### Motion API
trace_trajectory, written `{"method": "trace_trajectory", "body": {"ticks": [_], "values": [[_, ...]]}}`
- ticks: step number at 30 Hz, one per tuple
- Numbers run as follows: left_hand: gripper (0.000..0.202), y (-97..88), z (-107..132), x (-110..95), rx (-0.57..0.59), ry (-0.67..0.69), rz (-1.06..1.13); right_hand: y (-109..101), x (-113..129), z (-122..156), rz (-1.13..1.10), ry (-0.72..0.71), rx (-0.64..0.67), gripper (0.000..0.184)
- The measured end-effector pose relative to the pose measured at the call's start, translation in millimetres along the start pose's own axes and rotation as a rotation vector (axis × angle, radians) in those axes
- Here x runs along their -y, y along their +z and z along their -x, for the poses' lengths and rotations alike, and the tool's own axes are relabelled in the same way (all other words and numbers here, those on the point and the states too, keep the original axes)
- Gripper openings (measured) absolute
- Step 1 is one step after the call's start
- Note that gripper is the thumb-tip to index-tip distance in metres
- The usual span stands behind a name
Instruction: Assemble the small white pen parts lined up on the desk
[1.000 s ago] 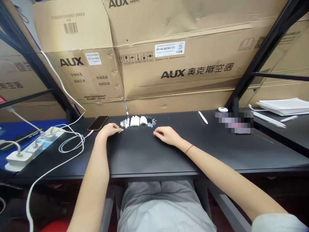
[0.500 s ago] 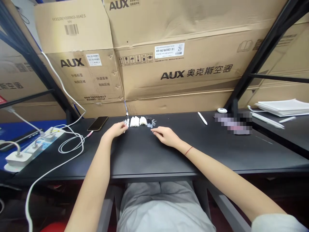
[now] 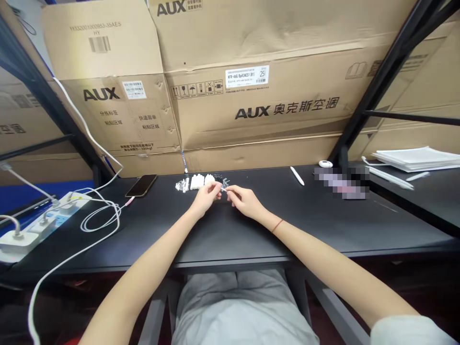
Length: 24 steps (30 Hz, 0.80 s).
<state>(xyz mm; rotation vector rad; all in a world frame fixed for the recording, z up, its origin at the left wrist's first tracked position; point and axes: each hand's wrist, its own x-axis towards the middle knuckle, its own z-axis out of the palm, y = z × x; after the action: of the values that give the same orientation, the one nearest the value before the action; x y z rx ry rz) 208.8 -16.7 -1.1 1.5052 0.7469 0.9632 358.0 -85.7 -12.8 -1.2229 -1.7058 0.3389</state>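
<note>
Both my hands meet over the black table, just in front of a row of small parts. My left hand has its fingers pinched together, and my right hand is pinched too. A small white piece shows between their fingertips; I cannot tell which hand carries it. Behind them lie several small white plastic pieces and a few dark ones in a row near the table's back edge.
A dark phone lies left of the row, with a white cable and a power strip further left. A white pen and a small white round object sit to the right. Large cardboard boxes stand behind; stacked white sheets lie far right.
My left hand has moved right, from the left end of the row to meet my right hand. The right hand shifted slightly toward it, and both now pinch at a small white piece.
</note>
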Motion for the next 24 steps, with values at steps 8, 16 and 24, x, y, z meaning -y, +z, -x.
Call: {"method": "trace_trajectory", "body": {"ticks": [8, 16, 24], "values": [[0.036, -4.0, -0.4, 0.4, -0.016, 0.038, -0.095, -1.2, -4.7, -1.8, -0.010, -0.025, -0.061, 0.022], [0.035, -2.0, 3.5, -1.2, 0.078, 0.066, -0.134, -3.7, -6.8, -1.0, 0.070, -0.079, -0.050, 0.019], [0.024, 0.6, 8.9, -5.1, 0.008, 0.154, -0.220, -0.2, -7.5, -1.6, 0.158, -0.178, -0.256, 0.019]]}}
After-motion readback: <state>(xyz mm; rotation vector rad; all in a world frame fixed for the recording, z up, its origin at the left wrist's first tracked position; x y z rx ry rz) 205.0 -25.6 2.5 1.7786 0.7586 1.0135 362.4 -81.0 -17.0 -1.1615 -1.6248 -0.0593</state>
